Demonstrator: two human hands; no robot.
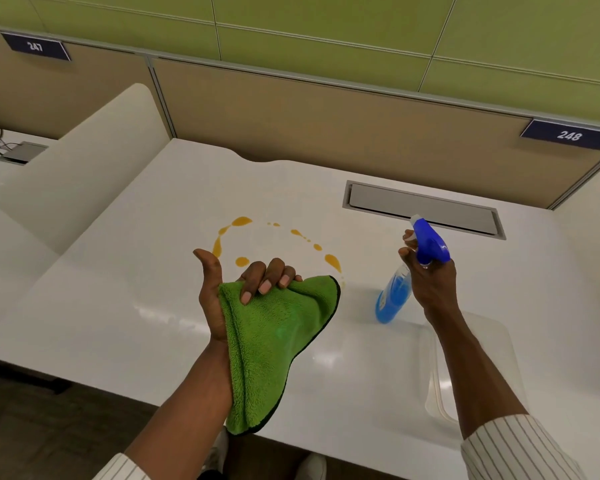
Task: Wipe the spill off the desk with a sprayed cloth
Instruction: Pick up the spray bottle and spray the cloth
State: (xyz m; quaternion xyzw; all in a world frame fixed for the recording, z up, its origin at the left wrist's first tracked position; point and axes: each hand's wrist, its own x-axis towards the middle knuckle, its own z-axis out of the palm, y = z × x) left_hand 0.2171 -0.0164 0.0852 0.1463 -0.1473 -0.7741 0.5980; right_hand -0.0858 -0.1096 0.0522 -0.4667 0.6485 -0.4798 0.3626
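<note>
My left hand (pixel 222 289) holds a green microfibre cloth (pixel 274 337) up above the white desk (pixel 118 306), palm toward me, the cloth draping down over my wrist. Beyond it an orange spill (pixel 242 261) lies on the desk as a broken ring of drops and streaks. My right hand (pixel 430 275) grips a spray bottle (pixel 394 296) with blue liquid and a blue trigger head, tilted with its nozzle up and away; a finger rests on the trigger.
A grey cable hatch (pixel 423 209) is set into the desk at the back right. A clear plastic tray (pixel 478 368) lies under my right forearm. White dividers (pixel 84 174) flank the desk, and beige panels numbered 247 and 248 close the back.
</note>
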